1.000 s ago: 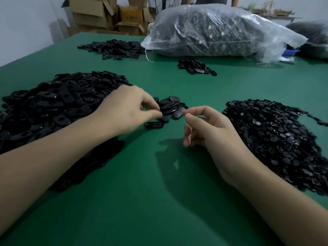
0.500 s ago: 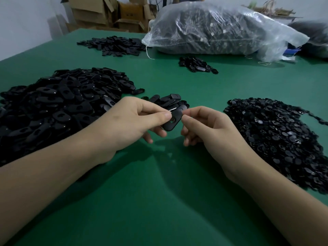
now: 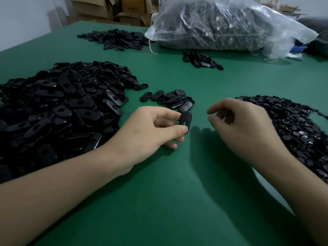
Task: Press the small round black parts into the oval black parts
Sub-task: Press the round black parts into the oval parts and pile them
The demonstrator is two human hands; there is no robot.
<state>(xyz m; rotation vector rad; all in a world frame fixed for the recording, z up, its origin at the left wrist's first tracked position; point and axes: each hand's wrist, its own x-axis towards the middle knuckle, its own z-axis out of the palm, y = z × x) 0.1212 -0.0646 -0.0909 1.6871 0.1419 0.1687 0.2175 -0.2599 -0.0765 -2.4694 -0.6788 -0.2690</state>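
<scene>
My left hand (image 3: 150, 128) pinches one oval black part (image 3: 185, 118) between thumb and fingers, held upright just above the green table (image 3: 159, 192). My right hand (image 3: 245, 128) hovers a short way to its right, blurred, fingers loosely curled and thumb and forefinger apart with nothing seen between them. A big heap of oval black parts (image 3: 62, 107) lies to the left. The heap of small round black parts (image 3: 292, 125) lies at the right, partly behind my right hand. A small cluster of oval parts (image 3: 170, 100) sits just beyond my left hand.
At the back lies a large clear plastic bag (image 3: 221, 25) full of dark parts, with a small pile of black parts (image 3: 200, 60) in front of it. Another flat pile of black parts (image 3: 115, 39) is at the far left. Cardboard boxes (image 3: 124, 9) stand behind the table.
The hands were together at the oval part half a second ago. Now my right hand has drawn away to the right, and my left hand still holds the oval part, turned upright.
</scene>
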